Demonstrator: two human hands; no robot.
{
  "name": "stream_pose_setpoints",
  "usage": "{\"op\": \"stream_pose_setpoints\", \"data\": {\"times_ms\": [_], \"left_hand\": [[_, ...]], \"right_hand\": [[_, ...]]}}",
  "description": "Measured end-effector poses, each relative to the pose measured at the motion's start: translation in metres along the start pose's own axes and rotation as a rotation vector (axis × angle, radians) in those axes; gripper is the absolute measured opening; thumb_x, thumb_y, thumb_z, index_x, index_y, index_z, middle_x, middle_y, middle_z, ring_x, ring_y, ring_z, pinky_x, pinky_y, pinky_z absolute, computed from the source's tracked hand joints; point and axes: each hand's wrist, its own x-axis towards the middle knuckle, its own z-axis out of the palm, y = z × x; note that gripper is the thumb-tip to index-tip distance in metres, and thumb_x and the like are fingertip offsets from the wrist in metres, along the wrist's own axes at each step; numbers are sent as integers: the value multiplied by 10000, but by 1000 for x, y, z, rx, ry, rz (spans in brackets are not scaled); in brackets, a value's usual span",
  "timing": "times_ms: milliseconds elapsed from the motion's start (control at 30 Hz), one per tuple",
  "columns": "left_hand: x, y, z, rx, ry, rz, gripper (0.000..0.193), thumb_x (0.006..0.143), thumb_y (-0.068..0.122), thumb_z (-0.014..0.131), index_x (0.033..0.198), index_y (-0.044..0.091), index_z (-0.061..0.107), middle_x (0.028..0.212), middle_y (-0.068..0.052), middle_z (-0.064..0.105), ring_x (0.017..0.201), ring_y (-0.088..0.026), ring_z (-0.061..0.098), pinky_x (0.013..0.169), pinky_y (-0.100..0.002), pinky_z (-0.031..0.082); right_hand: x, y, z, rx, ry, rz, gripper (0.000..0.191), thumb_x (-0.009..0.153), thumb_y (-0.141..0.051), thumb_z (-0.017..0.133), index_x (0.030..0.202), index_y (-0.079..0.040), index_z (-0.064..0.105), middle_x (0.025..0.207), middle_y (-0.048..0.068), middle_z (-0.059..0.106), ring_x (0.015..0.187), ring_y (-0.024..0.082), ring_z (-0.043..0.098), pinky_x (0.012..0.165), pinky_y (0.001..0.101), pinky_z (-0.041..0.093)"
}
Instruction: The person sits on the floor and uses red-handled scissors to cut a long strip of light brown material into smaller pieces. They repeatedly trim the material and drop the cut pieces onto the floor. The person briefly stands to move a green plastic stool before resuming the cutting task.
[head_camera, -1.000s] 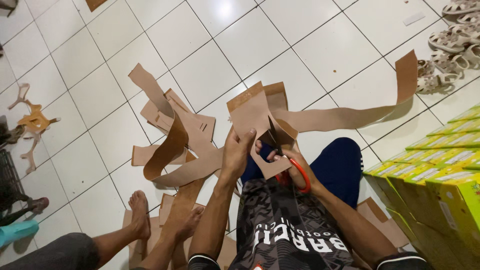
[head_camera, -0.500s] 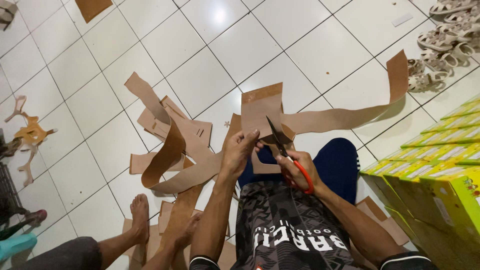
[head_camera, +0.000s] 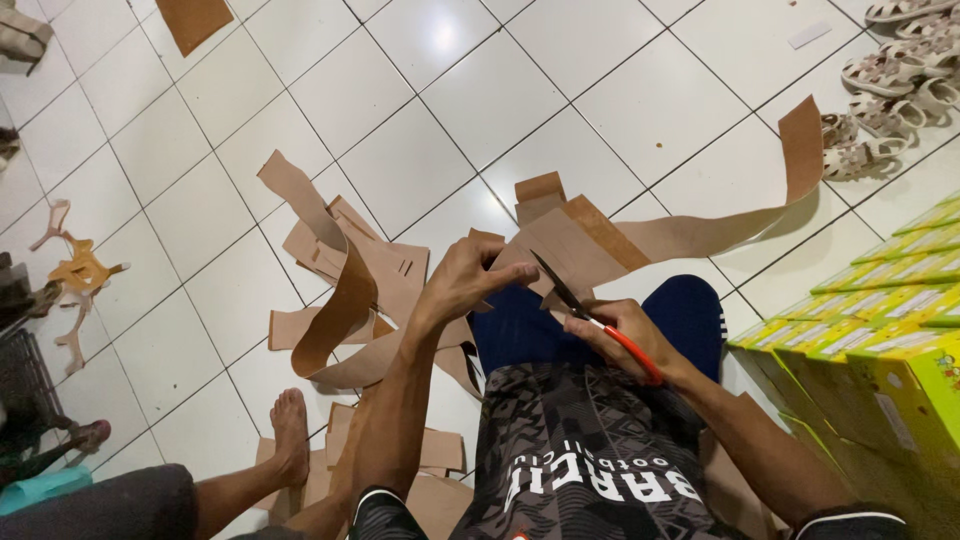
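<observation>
Bare floor tiles (head_camera: 440, 150) lie open ahead; cardboard scraps (head_camera: 345, 285) crowd the left, yellow-green boxes (head_camera: 880, 350) block the right.

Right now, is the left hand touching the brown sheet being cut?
Touching. The head view shows the left hand with its fingers curled over the edge of the brown sheet, while the right hand works the scissors.

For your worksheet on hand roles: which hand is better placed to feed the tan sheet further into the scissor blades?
Probably the left hand: it already grips the tan sheet beside the blades, while the right hand is occupied holding the red-handled scissors.
</observation>
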Motion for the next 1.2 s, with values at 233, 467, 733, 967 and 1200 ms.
{"op": "stream_pose_setpoints", "data": {"times_ms": [233, 467, 733, 967, 1200], "left_hand": [[5, -4, 3, 56, -16, -211, 361, 782, 379, 808, 917, 44, 813, 737, -47, 753, 639, -149, 746, 408, -368, 615], [1, 3, 16, 96, -109, -324, 425, 764, 418, 824, 935, 30, 799, 701, -53, 724, 596, -149, 701, 442, -371, 602], [8, -15, 28, 63, -181, -174, 394, 806, 364, 832, 943, -3, 789, 731, -82, 749, 644, -163, 734, 538, -275, 568], [1, -63, 28, -833, -386, -270, 562, 958, 380, 689, 1299, -63, 626, 1087, -189, 763, 968, -242, 774, 783, -384, 653], [-8, -60, 111, -492, 243, 153, 575, 968, 218, 741, 1438, -26, 516, 1276, -157, 650, 1172, -212, 667, 1004, -349, 590]], "right_hand": [[0, -3, -1, -215, 62, -57, 372, 892, -371, 689, 906, -15, 799, 620, 115, 686, 495, 148, 562, 478, 318, 433], [0, 11, 7, -37, 77, -176, 362, 940, -335, 686, 845, 10, 739, 667, 52, 650, 581, 105, 553, 528, 283, 447], [11, 20, 0, 323, 62, -66, 274, 958, -262, 684, 940, 1, 608, 652, 43, 543, 546, 146, 521, 505, 304, 430], [23, 28, 3, 641, 155, -239, 216, 933, -73, 652, 1120, -21, 558, 807, 40, 604, 693, 132, 624, 617, 292, 532], [34, 45, 18, 480, 381, -309, 232, 978, -123, 667, 1165, -10, 587, 862, 38, 643, 758, 106, 638, 686, 271, 559]]}}
